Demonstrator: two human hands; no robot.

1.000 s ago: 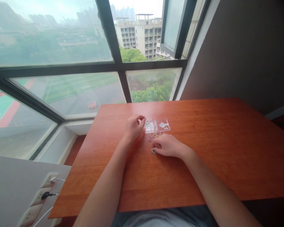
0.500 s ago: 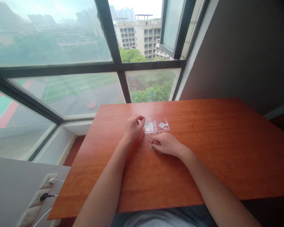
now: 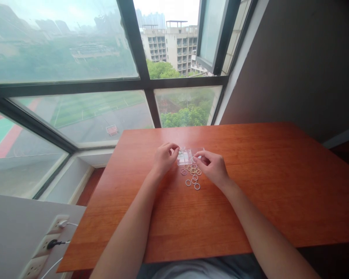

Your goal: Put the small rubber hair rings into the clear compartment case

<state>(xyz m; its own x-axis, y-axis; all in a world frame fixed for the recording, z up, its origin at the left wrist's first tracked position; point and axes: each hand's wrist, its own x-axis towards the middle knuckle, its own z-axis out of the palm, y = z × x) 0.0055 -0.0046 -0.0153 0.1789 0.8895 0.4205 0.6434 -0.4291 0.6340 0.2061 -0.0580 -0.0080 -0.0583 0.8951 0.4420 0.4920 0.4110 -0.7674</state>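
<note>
A clear plastic box (image 3: 185, 158) with compartments lies open on the table, with a few small things in its far left part. My left hand (image 3: 165, 157) is closed, thumb and fingertips pinched at the box's left edge. My right hand (image 3: 211, 163) pinches a pale hair tie (image 3: 193, 159) over the box's right side and covers most of the lid. Nearer to me lie several loose hair ties: a pink pair (image 3: 184, 171), yellowish ones (image 3: 193, 171) and grey-white ones, one of them a grey-white hair tie (image 3: 197, 186) closest to me.
The reddish wooden table (image 3: 267, 186) runs up to the window frame (image 3: 104, 84) and the dark wall (image 3: 291, 69). Low on the left wall are power sockets (image 3: 43, 246) with plugs and cables. One window pane (image 3: 211, 35) stands ajar.
My right hand has lifted a hair tie from the near end of the loose ones and moved it forward to the box. My left hand has stayed at the box's left edge.
</note>
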